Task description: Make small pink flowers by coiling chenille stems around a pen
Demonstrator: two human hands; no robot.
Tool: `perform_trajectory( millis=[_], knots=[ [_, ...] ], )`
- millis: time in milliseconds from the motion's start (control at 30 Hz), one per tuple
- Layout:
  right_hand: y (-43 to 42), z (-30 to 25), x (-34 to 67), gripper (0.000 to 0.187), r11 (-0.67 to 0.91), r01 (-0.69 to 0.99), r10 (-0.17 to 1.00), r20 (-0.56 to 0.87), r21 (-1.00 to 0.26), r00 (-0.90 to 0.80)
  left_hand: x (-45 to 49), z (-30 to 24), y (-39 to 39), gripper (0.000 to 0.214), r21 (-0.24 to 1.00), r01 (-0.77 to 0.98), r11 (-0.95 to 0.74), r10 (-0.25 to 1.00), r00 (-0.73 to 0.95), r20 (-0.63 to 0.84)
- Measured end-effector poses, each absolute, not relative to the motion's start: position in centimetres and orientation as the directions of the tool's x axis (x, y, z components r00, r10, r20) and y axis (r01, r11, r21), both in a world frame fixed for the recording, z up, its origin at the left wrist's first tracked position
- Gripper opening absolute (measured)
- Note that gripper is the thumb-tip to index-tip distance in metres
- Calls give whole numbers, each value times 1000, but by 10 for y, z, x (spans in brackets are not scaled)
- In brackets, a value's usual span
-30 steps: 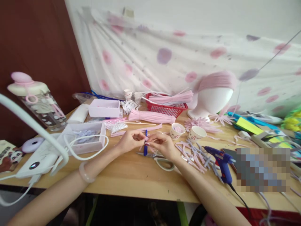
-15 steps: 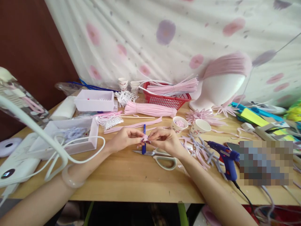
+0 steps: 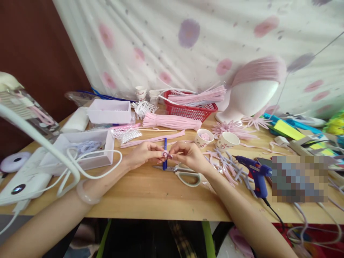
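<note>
A small pink piece is hovering in a pinched grip near the scene's middle, showing only partly, its shape being unclear.

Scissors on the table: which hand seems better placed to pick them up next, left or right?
Probably the right hand: the scissors lie with their handles just below it in the view, blades pointing leftward. It would first need to let go of the small pink piece.
</note>
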State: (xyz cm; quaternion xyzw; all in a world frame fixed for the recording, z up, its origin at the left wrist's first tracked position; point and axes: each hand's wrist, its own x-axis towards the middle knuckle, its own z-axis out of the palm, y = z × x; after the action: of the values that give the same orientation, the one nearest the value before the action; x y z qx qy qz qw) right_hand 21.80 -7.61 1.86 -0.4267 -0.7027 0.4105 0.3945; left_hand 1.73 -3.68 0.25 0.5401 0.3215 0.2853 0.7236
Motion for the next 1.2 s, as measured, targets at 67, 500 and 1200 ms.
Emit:
perform_trajectory(
  millis=[67,500,1200],
  knots=[
    [-76,19,218,20,265,262,926,169,-928,-338,17,4,-37,20,963,-82,257,758,635,-149],
    [-84,10,203,18,329,360,942,327,-873,-68,24,5,-45,17,964,47,-261,893,391,223],
    [-94,9,192,14,322,424,935,354,-846,-2,29,-3,-56,18,781,302,-546,828,334,449]
  ],
)
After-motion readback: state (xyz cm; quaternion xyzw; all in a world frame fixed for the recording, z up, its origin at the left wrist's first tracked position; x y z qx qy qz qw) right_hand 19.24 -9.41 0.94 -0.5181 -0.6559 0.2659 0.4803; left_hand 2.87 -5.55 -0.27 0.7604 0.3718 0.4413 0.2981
